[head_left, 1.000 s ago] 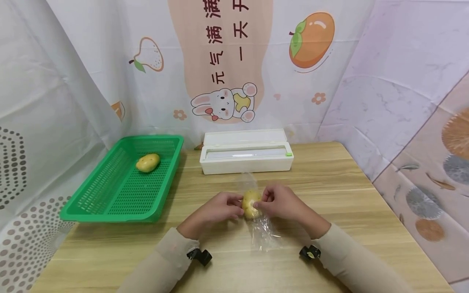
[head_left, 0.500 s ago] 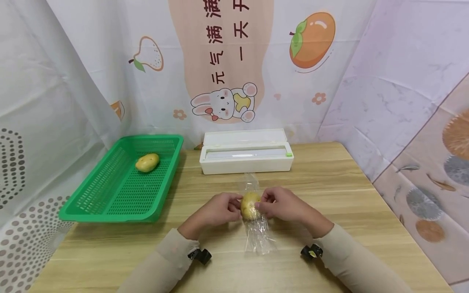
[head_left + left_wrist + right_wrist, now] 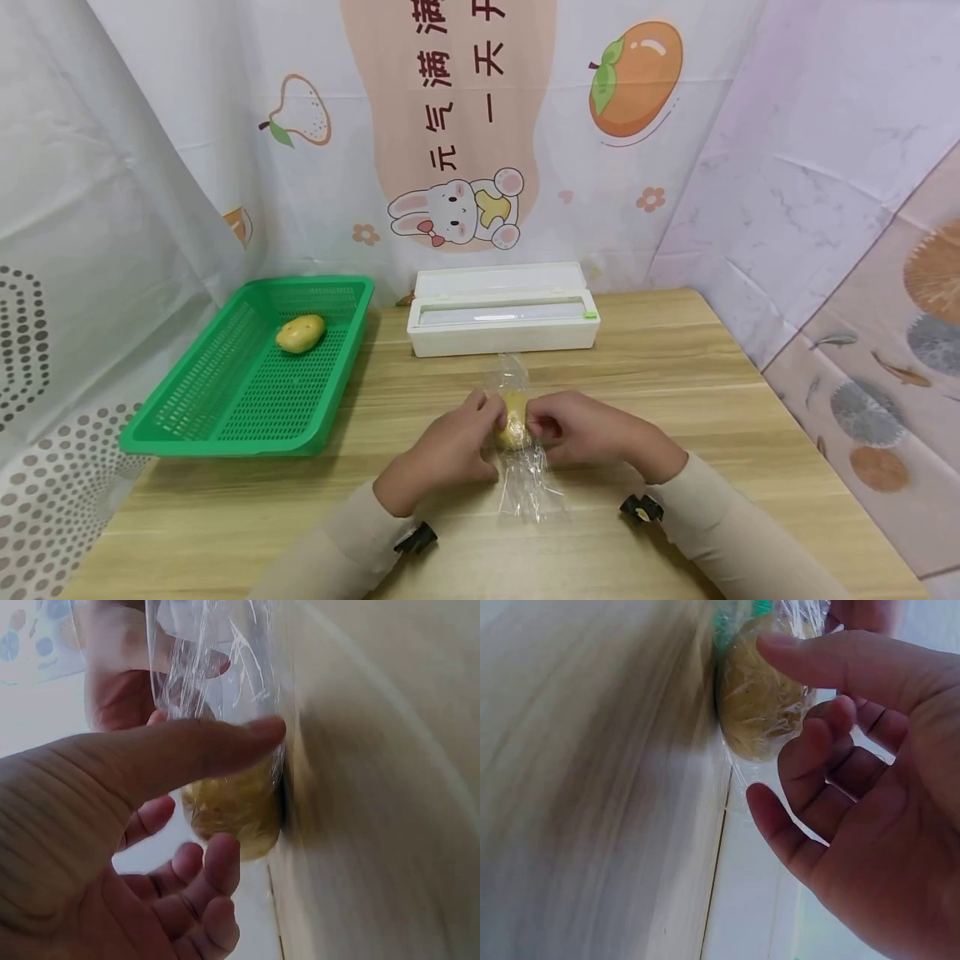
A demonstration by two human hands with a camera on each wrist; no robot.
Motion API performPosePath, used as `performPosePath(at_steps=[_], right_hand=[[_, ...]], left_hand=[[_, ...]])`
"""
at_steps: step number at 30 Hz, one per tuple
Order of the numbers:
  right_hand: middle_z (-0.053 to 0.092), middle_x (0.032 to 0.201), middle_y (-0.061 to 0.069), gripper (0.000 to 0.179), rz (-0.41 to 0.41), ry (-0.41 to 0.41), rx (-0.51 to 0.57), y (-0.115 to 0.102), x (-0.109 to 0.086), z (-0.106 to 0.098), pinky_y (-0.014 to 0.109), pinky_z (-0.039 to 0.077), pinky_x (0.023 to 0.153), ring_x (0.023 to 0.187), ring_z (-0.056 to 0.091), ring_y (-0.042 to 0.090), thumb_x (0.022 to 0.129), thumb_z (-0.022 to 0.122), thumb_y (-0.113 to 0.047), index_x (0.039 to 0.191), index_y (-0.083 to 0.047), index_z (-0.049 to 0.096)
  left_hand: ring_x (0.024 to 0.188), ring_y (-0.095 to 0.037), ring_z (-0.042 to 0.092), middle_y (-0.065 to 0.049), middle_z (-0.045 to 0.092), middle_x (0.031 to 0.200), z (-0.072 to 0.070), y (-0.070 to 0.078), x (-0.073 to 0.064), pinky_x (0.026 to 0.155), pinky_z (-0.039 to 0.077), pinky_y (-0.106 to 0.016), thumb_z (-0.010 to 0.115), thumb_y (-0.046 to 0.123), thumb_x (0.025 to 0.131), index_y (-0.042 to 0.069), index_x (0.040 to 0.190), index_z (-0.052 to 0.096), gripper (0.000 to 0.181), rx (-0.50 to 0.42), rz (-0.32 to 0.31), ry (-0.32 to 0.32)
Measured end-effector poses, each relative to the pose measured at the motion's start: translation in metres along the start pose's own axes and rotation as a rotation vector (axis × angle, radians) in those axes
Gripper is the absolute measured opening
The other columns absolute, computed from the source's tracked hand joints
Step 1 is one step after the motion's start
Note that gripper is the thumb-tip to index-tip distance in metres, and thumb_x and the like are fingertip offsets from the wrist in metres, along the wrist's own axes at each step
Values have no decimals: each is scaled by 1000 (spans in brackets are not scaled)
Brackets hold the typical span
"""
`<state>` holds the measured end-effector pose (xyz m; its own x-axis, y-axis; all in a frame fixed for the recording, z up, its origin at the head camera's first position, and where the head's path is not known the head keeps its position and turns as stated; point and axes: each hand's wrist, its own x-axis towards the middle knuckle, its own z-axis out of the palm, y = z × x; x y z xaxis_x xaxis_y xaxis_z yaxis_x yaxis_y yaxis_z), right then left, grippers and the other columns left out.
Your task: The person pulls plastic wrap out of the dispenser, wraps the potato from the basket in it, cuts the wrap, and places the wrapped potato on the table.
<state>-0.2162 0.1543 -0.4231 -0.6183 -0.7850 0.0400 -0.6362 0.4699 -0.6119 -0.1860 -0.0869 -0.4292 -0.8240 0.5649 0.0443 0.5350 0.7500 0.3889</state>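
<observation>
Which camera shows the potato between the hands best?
The right wrist view: the potato appears large there through clear film, though the right thumb covers part. The left wrist view shows mainly one end, below the left thumb; the head view shows it small, between the left hand and right hand.

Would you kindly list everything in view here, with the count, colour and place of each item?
Wrapped potato: 1, yellow, on the table between the hands
Plastic film: 1 piece, clear, around that potato, with loose ends toward the box and the person
Loose potato: 1, yellow, in the basket
Basket: 1, green, left on the table
Box: 1, white with a green tab, lid raised, far side of the table
Table: 1, wood-toned, below everything
Printed cloth: number unclear, mostly white, behind and beside the table
Wrist devices: 2, black, one per wrist
Sleeves: 2, beige, on the forearms
Left hand: 1, bare, left of the wrapped potato
Right hand: 1, bare, right of it
</observation>
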Motion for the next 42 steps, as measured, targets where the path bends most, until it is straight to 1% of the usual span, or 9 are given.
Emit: performPosePath(at_steps=[3, 11, 15, 19, 25, 29, 33, 37, 42], right_hand=[[41, 67, -5, 31, -30, -11, -60, -2, 1, 2, 20, 34, 56, 63, 39, 3, 65, 73, -6, 80, -18, 49], [55, 78, 0, 30, -121, -35, -93, -8, 1, 0, 21, 40, 61, 70, 46, 7, 68, 78, -11, 87, -23, 59], [55, 78, -3, 22, -158, -24, -83, -7, -1, -4, 20, 40, 60, 69, 49, 12, 72, 76, -12, 85, -28, 66], [57, 83, -8, 17, -150, -26, -65, -6, -4, -8, 21, 44, 65, 73, 53, 13, 76, 75, -15, 83, -29, 69], [55, 96, -14, 22, -83, -41, -54, -7, -6, -13, 32, 47, 83, 91, 55, 10, 72, 77, -17, 84, -32, 67], [51, 104, -14, 27, -71, -25, -74, -8, -6, -13, 32, 46, 88, 98, 51, 4, 67, 84, -32, 85, -34, 64], [51, 108, -12, 20, -84, 23, -75, -7, -5, -11, 34, 47, 86, 99, 50, 4, 76, 77, -44, 85, -36, 61], [55, 105, -10, 9, -76, 54, -3, -3, -4, -11, 39, 48, 87, 100, 53, 5, 86, 69, -40, 87, -34, 62], [57, 103, -14, 5, -32, 87, 42, 4, -2, -9, 40, 48, 87, 99, 55, 6, 90, 64, -40, 89, -35, 65]], left_hand=[[66, -9, 44, 7, 38, 91, 3, 2, -1, 50, 38, -21, 86, 22, 55, 24, 102, 45, 62, 20, 41, 0], [69, -8, 46, 5, 45, 95, -1, 4, -2, 54, 41, -20, 85, 24, 61, 30, 103, 49, 55, -12, 91, -21], [71, -7, 46, 2, 49, 96, -7, 2, -2, 58, 41, -19, 85, 32, 67, 32, 97, 57, 41, -75, 129, -44], [69, -5, 46, 3, 52, 88, -13, 1, -3, 59, 42, -20, 81, 37, 74, 33, 84, 63, 21, -144, 147, -38], [65, -4, 50, 8, 54, 78, -15, -2, -1, 57, 44, -21, 73, 32, 82, 35, 74, 66, 12, -255, 129, -37], [66, -5, 51, 13, 55, 77, -13, -6, 0, 58, 45, -22, 71, 34, 84, 34, 75, 67, 10, -304, 104, -42], [67, -8, 52, 13, 57, 77, -12, -9, 1, 58, 45, -23, 71, 36, 84, 34, 76, 68, 9, -357, 74, -41], [64, -10, 53, 11, 59, 74, -13, -11, 2, 54, 45, -24, 70, 34, 85, 31, 77, 68, 9, -396, 44, -33], [61, -11, 52, 12, 61, 73, -13, -13, 4, 52, 44, -24, 67, 35, 88, 30, 78, 70, 12, -390, 14, -14]])
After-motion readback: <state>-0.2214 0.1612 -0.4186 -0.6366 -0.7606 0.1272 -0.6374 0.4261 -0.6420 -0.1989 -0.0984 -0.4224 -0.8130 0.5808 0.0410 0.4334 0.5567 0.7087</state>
